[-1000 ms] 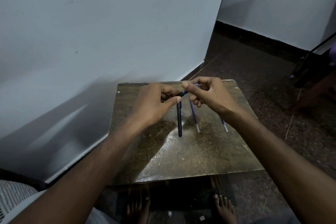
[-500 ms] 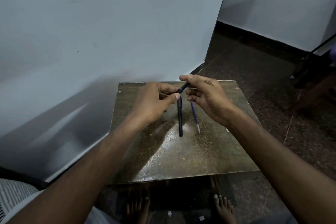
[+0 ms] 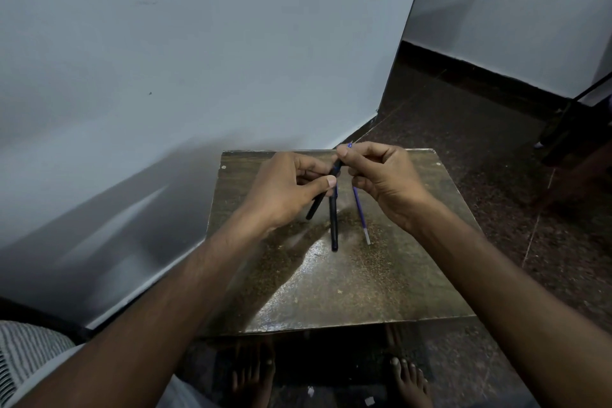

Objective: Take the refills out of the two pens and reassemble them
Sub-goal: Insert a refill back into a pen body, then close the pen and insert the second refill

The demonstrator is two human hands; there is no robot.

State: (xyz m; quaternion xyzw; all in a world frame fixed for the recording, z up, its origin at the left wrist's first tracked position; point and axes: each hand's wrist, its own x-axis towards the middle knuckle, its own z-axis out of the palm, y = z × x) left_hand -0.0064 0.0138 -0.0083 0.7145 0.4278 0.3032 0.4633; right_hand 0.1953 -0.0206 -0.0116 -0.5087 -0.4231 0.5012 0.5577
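My left hand (image 3: 284,190) grips a black pen barrel (image 3: 314,207) that slants down to the left above the small table (image 3: 331,325). My right hand (image 3: 385,179) pinches the barrel's upper end, where a blue refill (image 3: 349,145) pokes out above the fingertips. A second black pen barrel (image 3: 333,225) lies on the table under the hands, pointing toward me. Just right of it lies a loose blue refill (image 3: 361,215) with a pale tip.
The brown speckled table stands against a white wall (image 3: 198,76) on the left. Dark floor (image 3: 496,159) spreads to the right, with dark furniture (image 3: 576,136) at the far right. My bare feet (image 3: 409,381) show beneath the table's near edge.
The held barrel has tilted so its lower end now shows below my left hand. My right hand has shifted up to the barrel's top, and the refill piece by my right wrist is gone from view.
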